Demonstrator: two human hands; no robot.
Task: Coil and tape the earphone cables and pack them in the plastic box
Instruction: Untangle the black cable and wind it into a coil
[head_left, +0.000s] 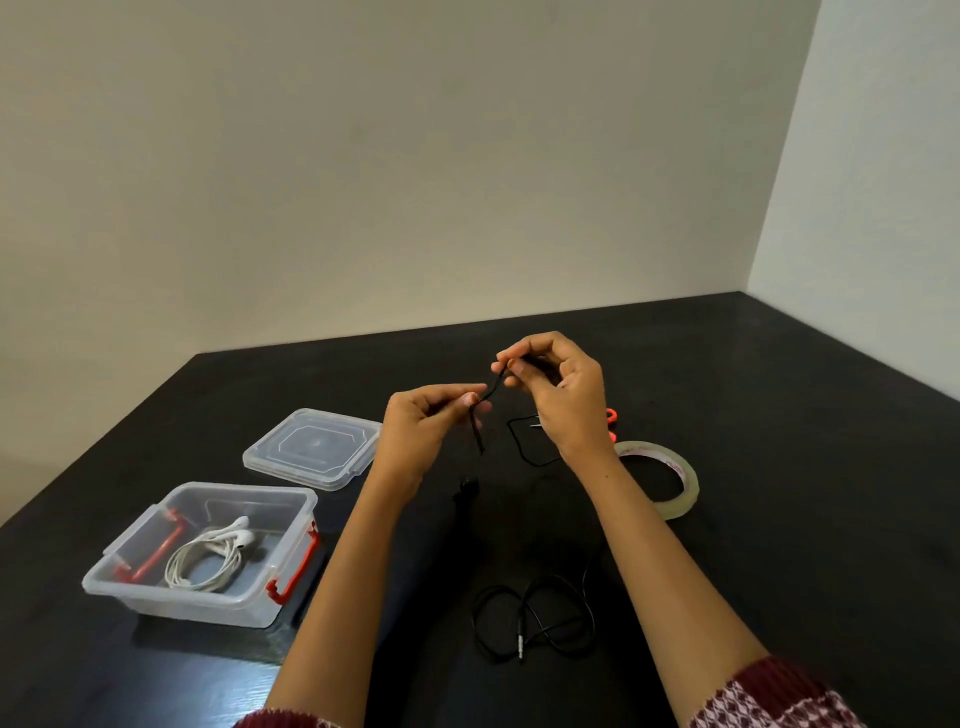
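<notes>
Both hands are raised over the black table and pinch a black earphone cable (480, 415). My left hand (431, 421) pinches it lower down, and my right hand (556, 384) pinches its upper end. The cable's loose end hangs below my left fingers. More black cable (540, 613) with a metal plug lies coiled loosely on the table near me. A clear plastic box (150, 592) with red clips stands at the left and holds a coiled white earphone (213, 556).
The box's clear lid (311, 447) lies flat behind the box. A roll of clear tape (670, 473) lies right of my right wrist. Orange scissor handles (612, 415) peek out behind that hand. Walls close off the table at the back and right.
</notes>
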